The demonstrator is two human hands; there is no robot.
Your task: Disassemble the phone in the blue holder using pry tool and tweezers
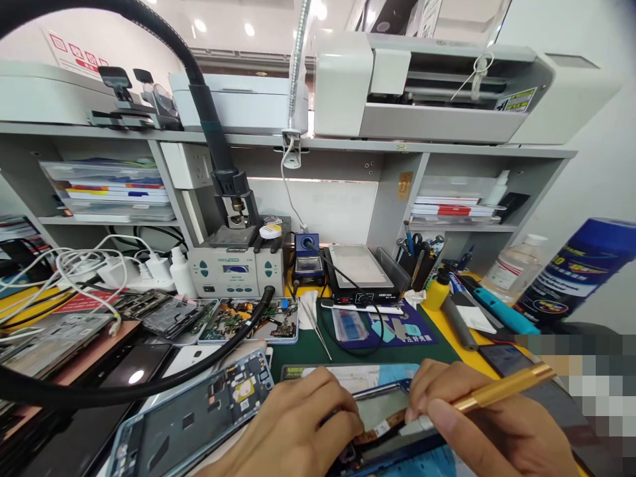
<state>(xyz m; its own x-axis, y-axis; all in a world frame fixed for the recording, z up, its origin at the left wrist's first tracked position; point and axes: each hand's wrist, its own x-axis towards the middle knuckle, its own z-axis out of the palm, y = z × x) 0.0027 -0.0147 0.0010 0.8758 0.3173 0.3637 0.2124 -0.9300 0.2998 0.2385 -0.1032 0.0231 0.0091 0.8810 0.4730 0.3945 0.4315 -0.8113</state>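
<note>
My right hand [477, 417] is closed round a slim tool with a gold handle [507, 389], held like a pen. Its tip is hidden by my fingers and the parts below. Curled over the work, my left hand [303, 424] pinches the near end of a brown and black flex cable [382, 432]. This cable stretches between both hands, over a blue-edged phone frame [422, 442]. My left fingertips are partly hidden. Left of that hand lies an opened phone housing [193, 417] with a light blue rim.
Tweezers [318, 328] lie on the green mat behind my hands. A heating plate [360, 271], a soldering station [236, 271] and a tray of circuit boards [248, 320] stand farther back. A thick black hose [149, 394] loops across the left. At right is a blue spray can [581, 271].
</note>
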